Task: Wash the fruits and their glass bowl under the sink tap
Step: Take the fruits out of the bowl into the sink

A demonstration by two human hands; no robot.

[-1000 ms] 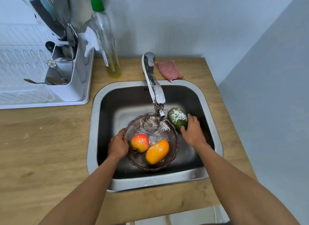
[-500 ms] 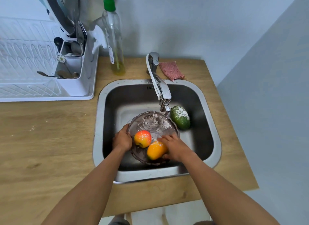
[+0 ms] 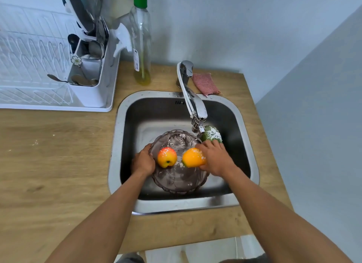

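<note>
A tinted glass bowl (image 3: 179, 179) dusted with white powder sits in the steel sink (image 3: 242, 125). My left hand (image 3: 144, 162) grips the bowl's left rim. A red-yellow apple (image 3: 166, 157) lies inside the bowl. My right hand (image 3: 216, 159) is closed on the orange fruit (image 3: 193, 157) and holds it over the bowl's right side. A green fruit (image 3: 211, 134) with white powder on it rests on the sink floor just behind my right hand, under the spout of the chrome tap (image 3: 193, 100). I see no water stream.
A white dish rack (image 3: 58, 71) with cutlery stands on the wooden counter (image 3: 49, 161) at the left. A clear soap bottle (image 3: 141, 39) with a green cap stands behind the sink. A pink scrub cloth (image 3: 205, 83) lies right of the tap's base.
My right hand left the green fruit on the sink floor, went into the bowl, took the orange fruit and lifted it toward the right. My left hand stayed on the rim.
</note>
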